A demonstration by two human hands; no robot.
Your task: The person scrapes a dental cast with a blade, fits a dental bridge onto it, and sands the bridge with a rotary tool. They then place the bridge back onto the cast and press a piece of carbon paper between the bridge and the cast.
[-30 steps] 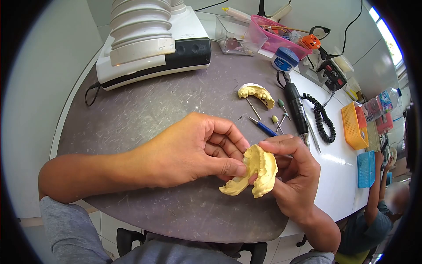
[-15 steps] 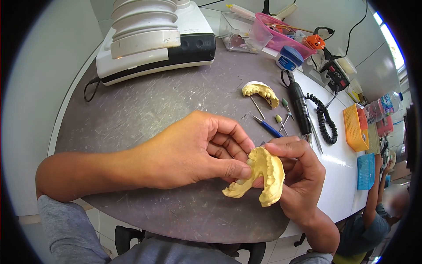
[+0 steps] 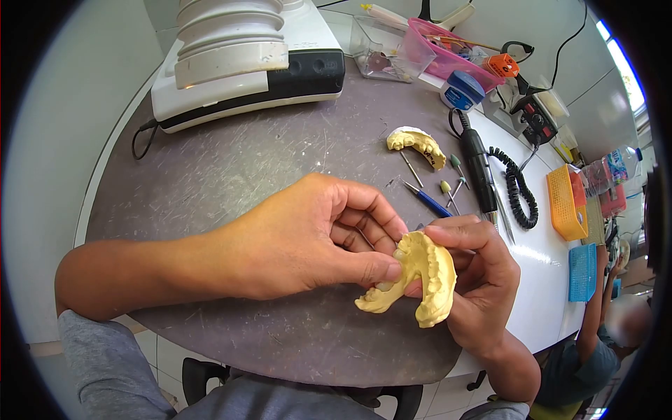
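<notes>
— Since a second ago the pale yellow plaster dental cast [image 3: 428,269] has rolled a little to the right in my grip. Its outer arch now hangs lower against my right hand [image 3: 486,283].

— Where is it?

— Between both hands, just over the near part of the scratched grey tabletop [image 3: 245,161]. Whether its lower tip touches, I cannot tell.

— How will it handle?

— Stiff, chalky and fairly light, I'd judge. It's brittle too: the moulded teeth would chip if knocked. I'd hold it by the thick base and flanks, never the tooth row.

— And your fingers?

— My left hand [image 3: 308,238] is curled closed, thumb pinching the cast's inner edge. My right hand's fingers [image 3: 462,234] wrap round the back, forefinger over the top rim, clamped on it.
</notes>
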